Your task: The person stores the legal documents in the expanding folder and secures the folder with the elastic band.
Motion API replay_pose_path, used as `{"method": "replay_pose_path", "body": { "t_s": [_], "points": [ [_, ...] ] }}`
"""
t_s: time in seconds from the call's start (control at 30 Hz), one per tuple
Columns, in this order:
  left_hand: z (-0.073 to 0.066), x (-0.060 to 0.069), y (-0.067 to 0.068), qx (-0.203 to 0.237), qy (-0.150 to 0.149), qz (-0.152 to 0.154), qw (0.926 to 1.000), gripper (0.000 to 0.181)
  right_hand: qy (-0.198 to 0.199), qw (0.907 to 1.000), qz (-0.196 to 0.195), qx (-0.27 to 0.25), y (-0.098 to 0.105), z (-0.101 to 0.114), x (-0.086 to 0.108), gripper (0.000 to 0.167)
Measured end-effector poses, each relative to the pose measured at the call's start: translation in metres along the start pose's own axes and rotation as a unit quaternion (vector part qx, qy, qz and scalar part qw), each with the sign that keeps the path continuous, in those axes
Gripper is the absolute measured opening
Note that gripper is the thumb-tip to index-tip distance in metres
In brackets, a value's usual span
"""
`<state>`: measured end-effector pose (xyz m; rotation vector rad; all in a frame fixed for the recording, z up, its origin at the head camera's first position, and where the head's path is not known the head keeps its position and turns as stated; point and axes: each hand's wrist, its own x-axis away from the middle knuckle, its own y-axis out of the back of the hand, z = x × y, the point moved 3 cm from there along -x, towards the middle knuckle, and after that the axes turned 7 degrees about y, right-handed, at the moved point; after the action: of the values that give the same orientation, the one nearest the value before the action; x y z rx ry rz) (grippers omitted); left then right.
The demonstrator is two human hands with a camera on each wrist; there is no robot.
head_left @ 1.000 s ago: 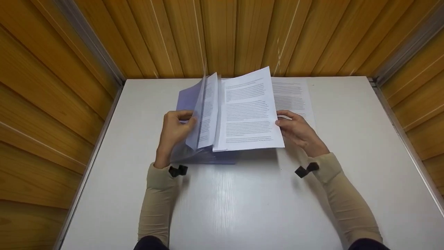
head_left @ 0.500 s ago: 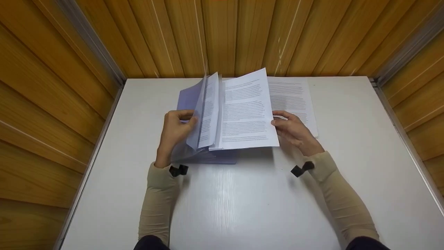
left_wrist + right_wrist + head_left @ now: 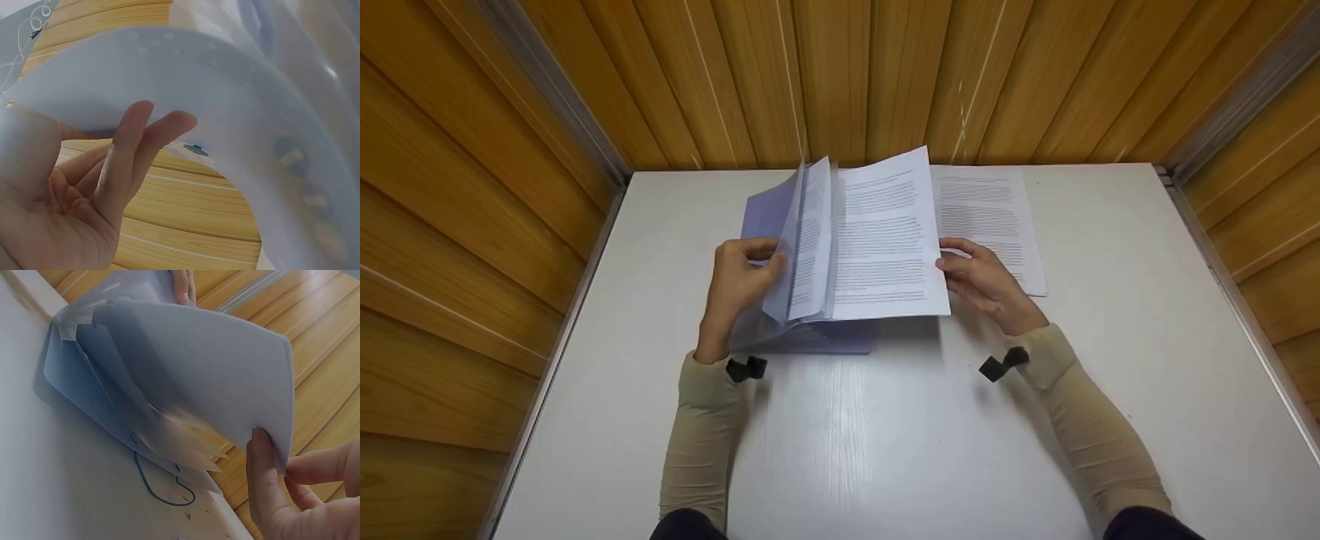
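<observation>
Left hand (image 3: 741,274) pinches clear sleeve (image 3: 782,296) of purple folder (image 3: 767,214), spread on white table (image 3: 840,442); right hand (image 3: 986,283), thumb against fingers, grips edge of printed paper (image 3: 885,255), raised; other printed sheet (image 3: 986,206) flat behind, partly hidden.

The left hand (image 3: 84,211) grips a pale, bowed sheet (image 3: 225,107), two fingers (image 3: 120,152) against its face. Wooden panelling (image 3: 191,211) shows behind.

Left hand (image 3: 739,275) pinches; right hand (image 3: 987,283) pinches likewise.
</observation>
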<state>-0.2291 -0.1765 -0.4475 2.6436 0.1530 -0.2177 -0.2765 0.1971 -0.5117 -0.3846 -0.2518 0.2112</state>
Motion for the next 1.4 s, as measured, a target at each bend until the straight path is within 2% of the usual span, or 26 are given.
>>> {"method": "replay_pose_path", "body": {
  "t_s": [0.43,1.0,1.4],
  "points": [
    [0.002,0.002,0.002,-0.005,0.007,-0.002,1.0,0.024,-0.01,0.9999,0.006,0.01,-0.016,-0.007,-0.003,0.04],
    [-0.003,-0.001,0.003,-0.006,0.011,0.003,0.9999,0.024,-0.006,1.0,0.007,0.0,-0.038,-0.014,-0.007,0.038],
    [-0.001,0.0,0.003,0.003,0.011,0.006,0.9999,0.024,0.001,0.9999,0.012,0.005,-0.051,-0.02,-0.008,0.043]
  ]
}}
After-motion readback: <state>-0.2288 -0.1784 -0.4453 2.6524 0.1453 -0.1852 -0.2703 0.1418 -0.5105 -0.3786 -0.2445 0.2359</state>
